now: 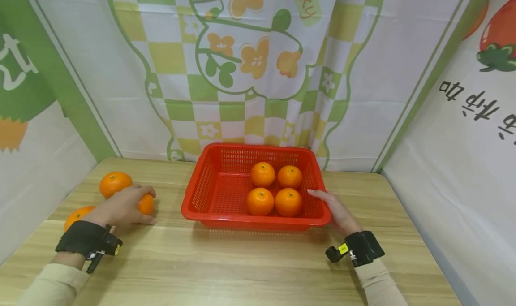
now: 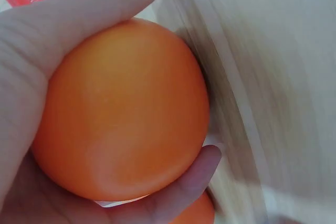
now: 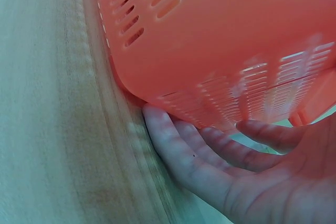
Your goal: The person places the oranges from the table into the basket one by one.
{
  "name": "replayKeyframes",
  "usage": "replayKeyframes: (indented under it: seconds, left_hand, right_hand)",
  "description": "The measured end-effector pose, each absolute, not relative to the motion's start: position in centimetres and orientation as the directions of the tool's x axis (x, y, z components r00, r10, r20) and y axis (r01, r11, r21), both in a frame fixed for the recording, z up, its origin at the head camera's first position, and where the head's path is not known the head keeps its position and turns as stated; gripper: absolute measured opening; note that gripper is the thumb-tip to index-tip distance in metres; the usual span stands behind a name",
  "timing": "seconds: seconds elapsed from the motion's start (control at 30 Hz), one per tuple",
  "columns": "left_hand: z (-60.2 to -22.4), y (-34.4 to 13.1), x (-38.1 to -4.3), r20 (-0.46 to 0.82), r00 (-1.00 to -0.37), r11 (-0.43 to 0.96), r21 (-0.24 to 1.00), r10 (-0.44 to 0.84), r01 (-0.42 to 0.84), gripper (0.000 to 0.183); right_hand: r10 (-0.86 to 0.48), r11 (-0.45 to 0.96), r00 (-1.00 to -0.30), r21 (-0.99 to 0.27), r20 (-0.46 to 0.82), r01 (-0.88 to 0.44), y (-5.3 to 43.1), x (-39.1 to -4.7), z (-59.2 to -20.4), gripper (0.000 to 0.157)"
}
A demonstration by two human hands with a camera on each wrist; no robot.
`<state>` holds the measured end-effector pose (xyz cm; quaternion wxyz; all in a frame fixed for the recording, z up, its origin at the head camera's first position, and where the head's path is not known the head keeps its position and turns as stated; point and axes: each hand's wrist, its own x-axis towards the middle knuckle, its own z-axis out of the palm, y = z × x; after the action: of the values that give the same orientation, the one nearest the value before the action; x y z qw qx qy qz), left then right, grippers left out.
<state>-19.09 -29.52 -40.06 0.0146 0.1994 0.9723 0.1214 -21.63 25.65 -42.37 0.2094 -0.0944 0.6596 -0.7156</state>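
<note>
My left hand [image 1: 122, 206] holds an orange [image 2: 126, 108] at the left of the table, thumb on one side and fingers curled round the other. Two more oranges lie about that hand, one orange [image 1: 115, 183] beyond it and another orange [image 1: 78, 216] partly hidden behind the wrist. At the right end of a red plastic basket [image 1: 227, 194], my right hand [image 1: 337, 213] grips the rim; in the right wrist view its fingers [image 3: 178, 150] touch the outer wall low down. Several oranges [image 1: 263, 174] sit in the basket's right half.
The basket stands on a wood-grain table [image 1: 225, 270], close to a patterned curtain [image 1: 242, 113] at the back. White side panels [image 1: 447, 162] with printed pictures bound the table on the left and right.
</note>
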Motion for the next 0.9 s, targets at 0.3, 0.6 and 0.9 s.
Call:
replayKeyframes:
  seconds: [0.3,0.6,0.9]
  left_hand:
    - [-40.0,-28.6,-19.6,0.006,-0.919,0.895,0.226,0.394,0.385,0.063]
    - [-38.7,-26.7,-20.0,0.079,-0.903,0.859,0.281,0.422,0.427,0.054]
    - [-36.1,-24.4,-19.7,0.128,-0.869,0.791,0.366,0.478,0.489,0.054]
  right_hand:
    - [-0.439,-0.048,-0.886,-0.98,-0.151,0.191,25.6,-21.6,-42.3,0.064]
    - [-0.43,-0.037,-0.892,-0.984,-0.143,0.176,25.7,-21.6,-42.3,0.062]
    - [-0.426,-0.041,-0.894,-0.985,-0.136,0.17,25.7,-21.6,-42.3,0.064]
